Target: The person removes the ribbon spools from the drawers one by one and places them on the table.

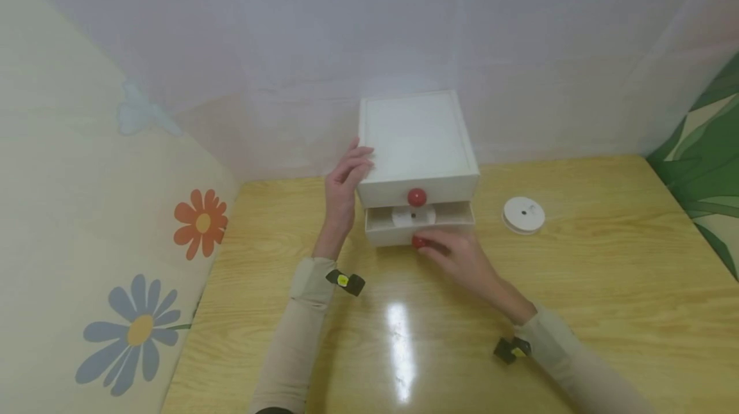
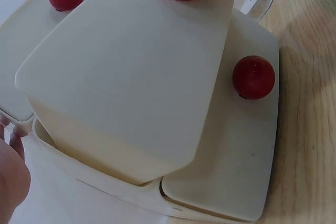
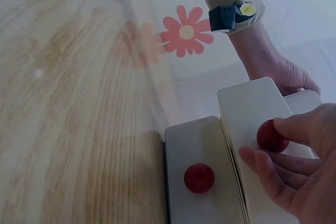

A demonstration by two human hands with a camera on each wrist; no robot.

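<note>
A small white drawer cabinet (image 1: 417,138) with red knobs stands against the back wall. Its middle drawer (image 2: 126,72) is pulled part way out, and a white spool (image 1: 404,216) lies inside. My right hand (image 1: 462,260) pinches that drawer's red knob (image 3: 272,136) between thumb and fingers. At the cabinet's left side, my left hand (image 1: 343,186) rests its fingers on the upper edge. The drawers above and below, each with a red knob, are pushed in; the lower one (image 3: 197,150) shows in both wrist views.
Another white spool (image 1: 523,214) with a dark centre hole lies on the wooden table (image 1: 606,260), right of the cabinet. Flower-printed fabric (image 1: 144,330) borders the table's left side, and a pale cloth wall (image 1: 288,48) rises behind.
</note>
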